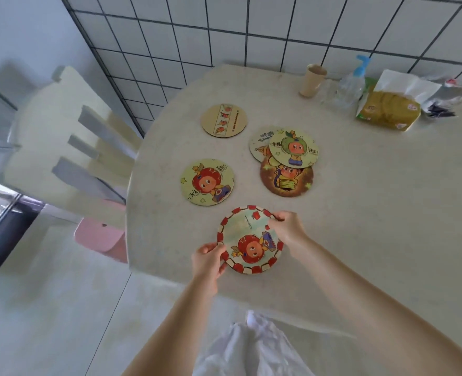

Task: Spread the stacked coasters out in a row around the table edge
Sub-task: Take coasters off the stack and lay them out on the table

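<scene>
Both hands grasp the red-bordered coaster (250,240) near the bench's (360,213) near-left edge: the left hand (209,260) pinches its near-left rim, the right hand (285,230) its far-right rim; its printed figure sits toward the near side; bare bench lies open to the right; farther left lie a yellow coaster (207,182) and a tan coaster (223,120); three overlapping coasters (287,161) sit farther in.

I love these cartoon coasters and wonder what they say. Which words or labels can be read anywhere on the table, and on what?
"幸福" and "快乐", roughly: green-headed coaster, left and right.
Script on the white coaster beneath it: too blurred.
Scribbles on the yellow coaster: illegible.
Tiny edge print on the tan coaster: too small.
Red label on the biscuit packet: unreadable.
</scene>
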{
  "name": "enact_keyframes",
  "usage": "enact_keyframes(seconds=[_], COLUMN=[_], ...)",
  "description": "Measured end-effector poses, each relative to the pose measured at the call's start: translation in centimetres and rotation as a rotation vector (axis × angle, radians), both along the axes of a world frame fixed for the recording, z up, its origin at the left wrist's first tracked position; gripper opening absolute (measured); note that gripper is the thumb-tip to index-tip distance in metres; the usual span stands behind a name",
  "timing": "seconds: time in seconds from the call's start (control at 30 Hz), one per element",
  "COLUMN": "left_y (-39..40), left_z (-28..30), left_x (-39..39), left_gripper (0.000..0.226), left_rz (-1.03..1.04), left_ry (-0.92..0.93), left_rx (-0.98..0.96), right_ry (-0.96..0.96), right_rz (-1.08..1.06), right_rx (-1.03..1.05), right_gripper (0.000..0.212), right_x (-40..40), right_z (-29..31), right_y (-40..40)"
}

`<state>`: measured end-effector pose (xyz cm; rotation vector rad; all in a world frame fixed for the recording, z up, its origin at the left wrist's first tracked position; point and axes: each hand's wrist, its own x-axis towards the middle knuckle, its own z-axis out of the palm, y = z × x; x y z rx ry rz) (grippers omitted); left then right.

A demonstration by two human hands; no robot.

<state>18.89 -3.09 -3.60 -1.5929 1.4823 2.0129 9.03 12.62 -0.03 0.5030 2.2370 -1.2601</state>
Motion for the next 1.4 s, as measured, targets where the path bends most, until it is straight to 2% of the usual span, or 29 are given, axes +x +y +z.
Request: enact_keyframes(seconds=[0.2,0.6,0.8,1.0,1.4], left_y=[0.0,1.4,4.3,10.5,24.2], left_z=[-0.2,1.0,2.1,2.0,0.6], left_x=[5.0,5.1,4.8,4.7,4.8], left_gripper=[0.005,0.007,0.008,0.009,0.014], left_rz=[-0.049,-0.142,-0.205,-0.260,-0.322], left_ry=[0.037,0.097,0.106,0.111,0.075], left_rx=[-0.016,-0.089,-0.022,-0.009,-0.110], right_ry=[-0.006,0.077,0.060,0.014,-0.083], right_rz=[-0.081,-0.116,-0.147,-0.209,-0.169], right_rx=[-0.050,-0.064,-0.068,-0.094,-0.142], right_gripper=[0.019,0.020,0.023,0.021,0.020], right_x=[5.2,6.1,7.4,8.8,8.4], right_z=[-0.8,0.9,1.5,1.4,0.1], right_y=[0.3,2.0,7.0,13.9,28.1])
